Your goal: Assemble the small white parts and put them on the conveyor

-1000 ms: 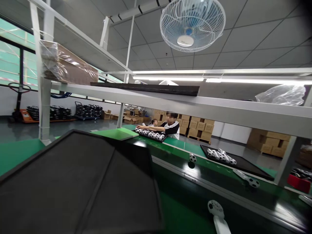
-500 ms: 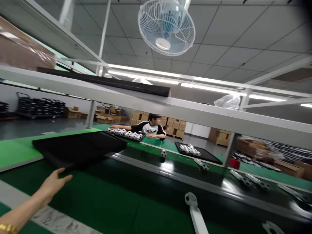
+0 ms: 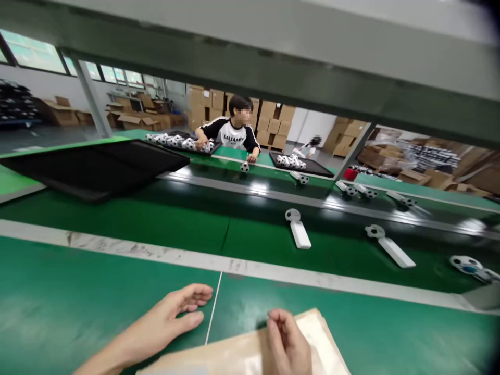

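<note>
My left hand [image 3: 167, 323] is held over the green bench top [image 3: 109, 276] with its fingers lightly bent, thumb apart and nothing in it. My right hand [image 3: 289, 341] has its fingers curled in at the upper edge of a beige, paper-like sheet or flat stack [image 3: 242, 359]; whether it pinches that edge is hidden. The sheet runs out of view at the bottom. Beyond the bench, on the green belt, lie white-handled pieces with round football-patterned heads, among them a near one [image 3: 299, 232] and another to its right [image 3: 390, 247].
A large black tray [image 3: 97, 166] lies at the left. A co-worker [image 3: 238, 130] across the belt handles football-headed pieces in a black tray [image 3: 213, 152]. Another tray [image 3: 318, 167] stands to the right. A grey shelf beam [image 3: 250, 67] crosses overhead; cartons [image 3: 273, 125] are stacked behind.
The view has tilted down. My left hand has left the black tray's near edge and come back over the bench. My right hand and the beige sheet are now in view.
</note>
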Available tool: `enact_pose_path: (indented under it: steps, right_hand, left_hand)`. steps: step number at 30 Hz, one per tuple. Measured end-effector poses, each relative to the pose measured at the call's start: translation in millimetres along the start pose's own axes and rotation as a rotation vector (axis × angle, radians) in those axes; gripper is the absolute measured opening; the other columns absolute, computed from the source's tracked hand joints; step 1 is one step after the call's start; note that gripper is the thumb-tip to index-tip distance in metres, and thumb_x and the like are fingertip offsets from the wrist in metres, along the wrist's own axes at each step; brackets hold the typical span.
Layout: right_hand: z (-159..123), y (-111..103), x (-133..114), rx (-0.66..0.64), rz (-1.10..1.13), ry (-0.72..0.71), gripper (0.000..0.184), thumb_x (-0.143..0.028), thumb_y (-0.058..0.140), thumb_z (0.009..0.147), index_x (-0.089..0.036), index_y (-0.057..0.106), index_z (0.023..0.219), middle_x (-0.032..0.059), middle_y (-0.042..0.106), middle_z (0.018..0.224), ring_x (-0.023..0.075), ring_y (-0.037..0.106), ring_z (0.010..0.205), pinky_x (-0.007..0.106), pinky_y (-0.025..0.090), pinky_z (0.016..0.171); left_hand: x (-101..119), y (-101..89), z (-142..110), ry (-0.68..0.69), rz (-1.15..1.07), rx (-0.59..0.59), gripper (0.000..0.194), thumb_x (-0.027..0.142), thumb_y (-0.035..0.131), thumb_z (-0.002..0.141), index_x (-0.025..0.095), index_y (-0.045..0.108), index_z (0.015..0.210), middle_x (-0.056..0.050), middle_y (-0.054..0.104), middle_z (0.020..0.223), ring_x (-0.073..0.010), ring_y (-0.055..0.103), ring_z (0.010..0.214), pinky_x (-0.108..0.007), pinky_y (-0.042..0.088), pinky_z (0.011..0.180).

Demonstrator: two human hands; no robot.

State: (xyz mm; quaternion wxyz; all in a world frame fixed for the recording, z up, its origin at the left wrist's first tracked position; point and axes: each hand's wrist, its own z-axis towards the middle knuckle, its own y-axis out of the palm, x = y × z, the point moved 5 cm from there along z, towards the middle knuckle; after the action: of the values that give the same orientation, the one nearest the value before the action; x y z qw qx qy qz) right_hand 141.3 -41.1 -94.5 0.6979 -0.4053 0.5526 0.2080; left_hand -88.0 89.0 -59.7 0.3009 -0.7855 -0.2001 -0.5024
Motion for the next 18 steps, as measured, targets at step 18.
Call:
enact_pose_path:
  steps: [18]
  right_hand:
    - [-18.9,-11.2,-19.6,-0.052,-0.713,-1.027,0.031,-0.035,0.056,0.090,-0.020,0.060,0.117,0.0083,0.074,0.107,0.0280,0.070,0.098,0.039,0.060,0.079]
  left_hand:
    - [35.8,77.3,-27.5,0.483,0.593,-0.170,0.048,0.018,0.064,0.089,0.036,0.056,0.132,0.002,0.058,0.140,-0.0228,0.050,0.133,-0.040,0.037,0.115]
